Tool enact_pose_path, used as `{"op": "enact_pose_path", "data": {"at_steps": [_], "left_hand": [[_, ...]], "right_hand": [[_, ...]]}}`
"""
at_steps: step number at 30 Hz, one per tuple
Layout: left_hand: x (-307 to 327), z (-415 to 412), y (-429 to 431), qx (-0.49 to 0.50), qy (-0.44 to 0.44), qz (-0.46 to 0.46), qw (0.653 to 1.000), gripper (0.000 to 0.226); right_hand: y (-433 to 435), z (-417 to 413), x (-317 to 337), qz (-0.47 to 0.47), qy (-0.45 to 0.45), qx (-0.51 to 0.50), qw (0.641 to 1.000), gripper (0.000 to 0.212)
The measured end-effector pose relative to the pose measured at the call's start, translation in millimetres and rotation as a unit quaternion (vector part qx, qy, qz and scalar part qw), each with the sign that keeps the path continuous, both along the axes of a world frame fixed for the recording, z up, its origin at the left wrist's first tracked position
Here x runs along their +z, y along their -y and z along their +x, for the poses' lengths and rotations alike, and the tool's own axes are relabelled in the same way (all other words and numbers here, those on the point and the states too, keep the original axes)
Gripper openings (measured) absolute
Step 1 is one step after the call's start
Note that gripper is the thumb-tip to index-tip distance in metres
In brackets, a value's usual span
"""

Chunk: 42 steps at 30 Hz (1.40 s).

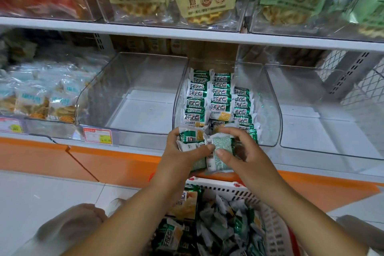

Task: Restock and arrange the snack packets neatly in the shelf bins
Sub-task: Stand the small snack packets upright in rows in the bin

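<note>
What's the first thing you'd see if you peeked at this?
The left hand and right hand grip a bunch of green snack packets in the middle. Right behind them, neat rows of packets fill one clear bin, and a white basket below holds a jumbled heap more.

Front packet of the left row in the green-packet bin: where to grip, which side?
Probably pinch the front packet by its top edge, from above and in front. It leans back on its row; the bin wall hems its left, the middle row its right, so only top and face are free.
</note>
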State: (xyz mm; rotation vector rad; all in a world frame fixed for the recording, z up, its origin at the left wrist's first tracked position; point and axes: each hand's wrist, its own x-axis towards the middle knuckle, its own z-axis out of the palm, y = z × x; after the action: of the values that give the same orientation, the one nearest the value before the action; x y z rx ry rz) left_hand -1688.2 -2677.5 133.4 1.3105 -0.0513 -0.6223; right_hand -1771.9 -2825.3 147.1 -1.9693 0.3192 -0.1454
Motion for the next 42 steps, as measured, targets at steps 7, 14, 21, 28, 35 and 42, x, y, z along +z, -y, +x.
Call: {"op": "enact_pose_path", "data": {"at_steps": [7,14,21,28,35,42], "left_hand": [[-4,3,5,0.040,-0.023,-0.012,0.999,0.058],[0,2,2,0.031,-0.038,-0.039,0.998,0.053],[4,1,-2,0.006,-0.024,-0.048,0.999,0.052],[7,17,-12,0.035,0.059,0.002,0.998,0.058],[1,11,-10,-0.051,0.037,-0.008,0.998,0.087],[12,31,-29,0.018,0.047,-0.012,0.999,0.087]], "right_hand": [[0,-2,-10,-0.014,0.044,-0.062,0.997,0.027],[-7,-8,-8,0.044,-0.039,0.011,0.998,0.075],[-9,-7,-4,-0.018,-0.011,0.013,1.000,0.067],[12,-2,14,0.141,0.011,-0.044,0.989,0.014],[1,0,12,0.198,0.003,-0.022,0.980,0.031],[53,27,25,-0.166,0.012,-0.098,0.981,0.010]]}}
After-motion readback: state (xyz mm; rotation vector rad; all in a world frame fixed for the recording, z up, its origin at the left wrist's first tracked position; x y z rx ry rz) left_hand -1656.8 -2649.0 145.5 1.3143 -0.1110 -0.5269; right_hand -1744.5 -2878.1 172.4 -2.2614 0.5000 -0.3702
